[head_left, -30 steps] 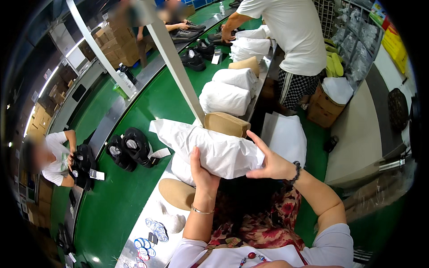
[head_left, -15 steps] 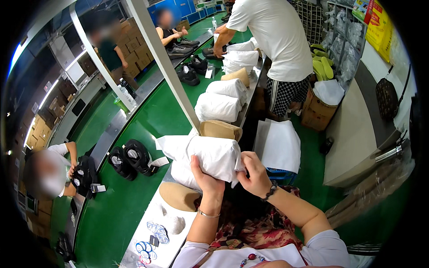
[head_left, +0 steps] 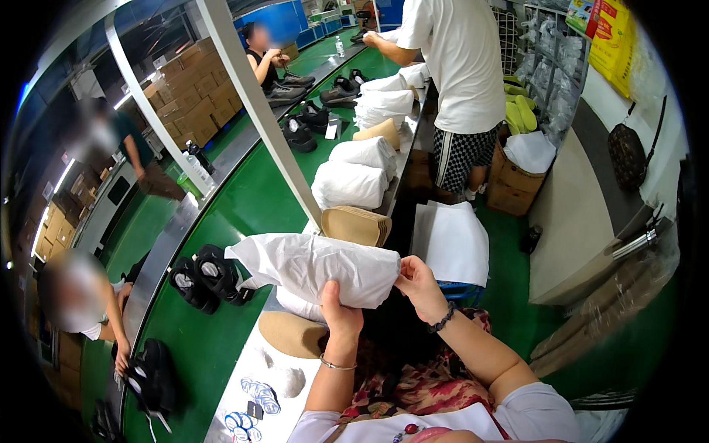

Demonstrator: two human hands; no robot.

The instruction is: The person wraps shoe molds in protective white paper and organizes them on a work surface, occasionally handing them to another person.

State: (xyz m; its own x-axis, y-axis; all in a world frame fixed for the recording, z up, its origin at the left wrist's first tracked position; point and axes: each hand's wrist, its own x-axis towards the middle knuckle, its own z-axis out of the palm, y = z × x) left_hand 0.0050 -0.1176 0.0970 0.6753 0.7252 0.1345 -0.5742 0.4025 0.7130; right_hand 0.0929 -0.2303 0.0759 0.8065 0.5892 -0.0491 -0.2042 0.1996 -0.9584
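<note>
A white paper-wrapped bundle (head_left: 314, 264) is held up over the front end of the workbench, its tapered end pointing left. My left hand (head_left: 341, 316) grips it from the near side, thumb on the paper and fingers hidden behind. At its right end, my right hand (head_left: 422, 289) pinches the paper edge between thumb and fingers. Partly covered beneath lies another white bundle (head_left: 297, 304). Close to my left wrist is a tan curved piece (head_left: 289, 334), like a cardboard shoe insert. Just beyond the held bundle sits a stack of similar brown pieces (head_left: 354, 224).
More white bundles (head_left: 347, 184) line the bench beyond. Black shoes (head_left: 203, 277) rest on the green conveyor (head_left: 251, 199), left of a white post (head_left: 258, 111). White sheets (head_left: 452, 240) are stacked on the right. Co-workers stand or sit around the line.
The held bundle has turned flatter and looks smoother, with my left thumb now across its front. At left, a co-worker's shoes came nearer; the white-shirted person's hands left the shoes.
</note>
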